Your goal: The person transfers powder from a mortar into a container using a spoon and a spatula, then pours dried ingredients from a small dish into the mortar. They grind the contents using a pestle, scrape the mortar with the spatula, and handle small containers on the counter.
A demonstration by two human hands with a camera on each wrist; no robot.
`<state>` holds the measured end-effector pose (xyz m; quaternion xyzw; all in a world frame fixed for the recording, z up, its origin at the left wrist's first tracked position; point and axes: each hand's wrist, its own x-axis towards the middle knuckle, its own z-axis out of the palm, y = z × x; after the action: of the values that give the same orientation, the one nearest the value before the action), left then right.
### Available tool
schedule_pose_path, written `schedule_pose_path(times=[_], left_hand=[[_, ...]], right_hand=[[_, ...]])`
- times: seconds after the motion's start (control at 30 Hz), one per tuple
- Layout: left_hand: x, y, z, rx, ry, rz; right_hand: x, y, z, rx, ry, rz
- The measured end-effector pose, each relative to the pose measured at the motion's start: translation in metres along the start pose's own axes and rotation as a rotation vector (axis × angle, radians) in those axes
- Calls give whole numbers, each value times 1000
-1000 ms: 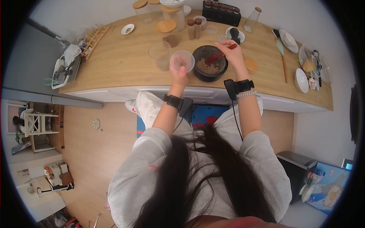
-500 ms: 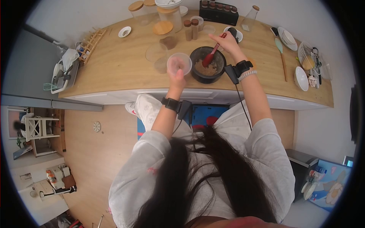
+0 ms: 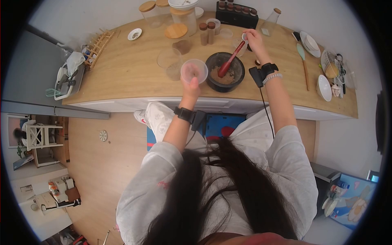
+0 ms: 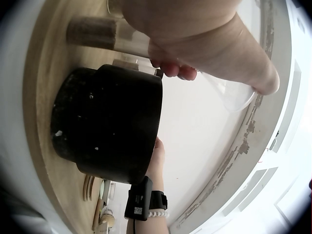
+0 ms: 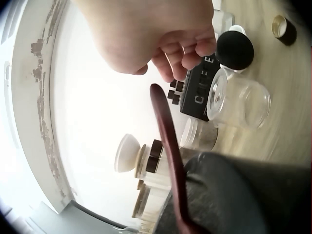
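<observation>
My left hand [image 3: 191,83] grips a clear plastic tub [image 3: 200,65] just left of the black mortar [image 3: 210,81]. In the left wrist view the tub [image 4: 234,95] shows partly behind the hand [image 4: 204,44], beside the mortar's dark wall [image 4: 112,122]. A red spatula [image 3: 231,61] leans in the mortar over brown crumbly matter [image 3: 220,77], its handle free. My right hand [image 3: 256,43] is beyond the handle, above a white bowl that it partly hides. In the right wrist view the fingers hang loosely curled beside a round black end [image 5: 235,50], holding nothing visible.
A clear jar [image 5: 239,100] stands behind the mortar, with a small dark cap [image 5: 284,30] nearby. Two brown-capped tubes [image 3: 207,34], a black spice rack [image 3: 237,16] and wood-lidded jars line the back. Left of the tub stands a clear glass container [image 3: 169,59].
My right hand has let go of the red spatula and moved back and right towards the white bowl. The spatula now leans by itself in the mortar. The left hand still holds the tub.
</observation>
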<state>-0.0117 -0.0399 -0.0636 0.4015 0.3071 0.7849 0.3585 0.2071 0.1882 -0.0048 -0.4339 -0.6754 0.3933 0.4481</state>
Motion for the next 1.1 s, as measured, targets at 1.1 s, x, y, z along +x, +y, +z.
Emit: schedule_pose_path(times=[1.1], left_hand=[[1,-14,-12,186,-19,103]], right_hand=[[-74,34,-174,-286,292,214]])
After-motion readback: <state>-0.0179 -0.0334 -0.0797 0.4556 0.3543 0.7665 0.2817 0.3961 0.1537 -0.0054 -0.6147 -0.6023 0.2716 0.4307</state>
